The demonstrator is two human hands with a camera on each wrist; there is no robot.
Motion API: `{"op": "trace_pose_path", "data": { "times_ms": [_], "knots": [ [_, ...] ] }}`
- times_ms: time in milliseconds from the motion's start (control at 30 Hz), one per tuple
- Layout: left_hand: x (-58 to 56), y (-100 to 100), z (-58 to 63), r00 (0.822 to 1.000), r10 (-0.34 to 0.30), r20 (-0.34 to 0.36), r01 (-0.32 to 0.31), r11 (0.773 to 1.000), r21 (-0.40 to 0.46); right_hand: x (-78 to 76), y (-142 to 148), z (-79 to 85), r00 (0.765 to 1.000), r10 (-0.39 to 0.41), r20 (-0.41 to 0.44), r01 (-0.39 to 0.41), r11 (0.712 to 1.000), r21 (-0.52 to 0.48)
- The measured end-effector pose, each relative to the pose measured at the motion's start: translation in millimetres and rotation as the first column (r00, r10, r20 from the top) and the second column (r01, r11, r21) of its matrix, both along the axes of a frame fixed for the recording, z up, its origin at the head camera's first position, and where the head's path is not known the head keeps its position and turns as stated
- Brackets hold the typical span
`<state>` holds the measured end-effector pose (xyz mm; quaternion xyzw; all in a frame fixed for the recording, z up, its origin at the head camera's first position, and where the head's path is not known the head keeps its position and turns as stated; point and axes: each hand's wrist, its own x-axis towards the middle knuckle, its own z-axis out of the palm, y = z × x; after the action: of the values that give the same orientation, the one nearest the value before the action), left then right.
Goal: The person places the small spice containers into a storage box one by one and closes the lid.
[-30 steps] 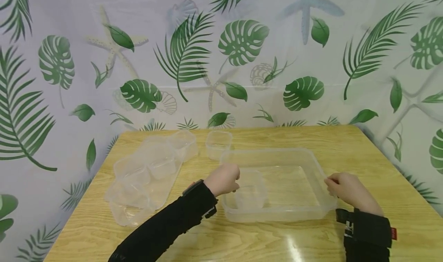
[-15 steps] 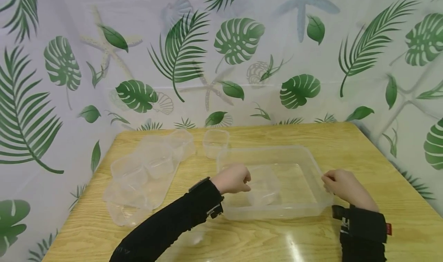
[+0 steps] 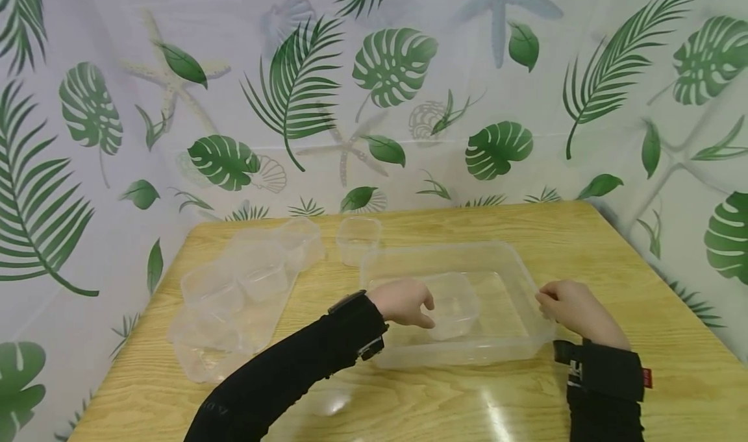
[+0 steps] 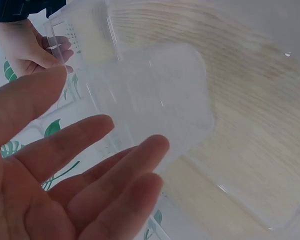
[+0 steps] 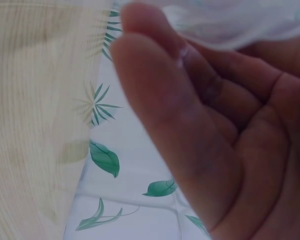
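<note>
Head view: the right grip [image 3: 575, 307] pinches, by the look of it, the right rim of the large clear box [image 3: 461, 352], while the left grip [image 3: 403, 301] hangs by the small tub [image 3: 456, 306] inside that box. A placing step, I'd judge, nearly done; next calls for lifting the left grip clear without nudging the tub. More clear tubs [image 3: 213, 291] sit on the counter [image 3: 409, 409], off left!

Left wrist: fingers loosely spread, nothing pinched; the small tub looks frosted, see-through, round-cornered.

Right wrist: thumb and finger nearly meeting, exact contact blurred.
</note>
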<state>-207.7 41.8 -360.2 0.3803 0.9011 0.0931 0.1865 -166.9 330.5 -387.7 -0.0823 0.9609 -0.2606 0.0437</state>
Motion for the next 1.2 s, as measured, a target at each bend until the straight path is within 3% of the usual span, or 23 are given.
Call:
{"op": "trace_pose_path", "data": {
  "times_ms": [500,700,967,1200],
  "knots": [
    [3.3,24.5,7.7,0.994,-0.098,0.058,0.106,0.983,-0.150,1.1,-0.3,1.7,1.000,0.001,0.002,-0.001,1.000,0.009],
    [8.4,33.7,10.5,0.988,-0.147,0.037,0.151,0.977,-0.154,1.0,0.6,2.0,1.000,0.007,0.022,-0.007,1.000,0.009],
    [13.9,41.7,13.2,0.982,-0.168,0.083,0.179,0.973,-0.148,1.0,-0.6,1.6,1.000,0.000,0.012,0.000,1.000,0.020],
    [17.9,50.2,11.5,0.976,-0.206,0.076,0.216,0.963,-0.161,0.5,-1.1,2.1,1.000,0.007,0.000,-0.007,0.999,0.041]
  ]
}}
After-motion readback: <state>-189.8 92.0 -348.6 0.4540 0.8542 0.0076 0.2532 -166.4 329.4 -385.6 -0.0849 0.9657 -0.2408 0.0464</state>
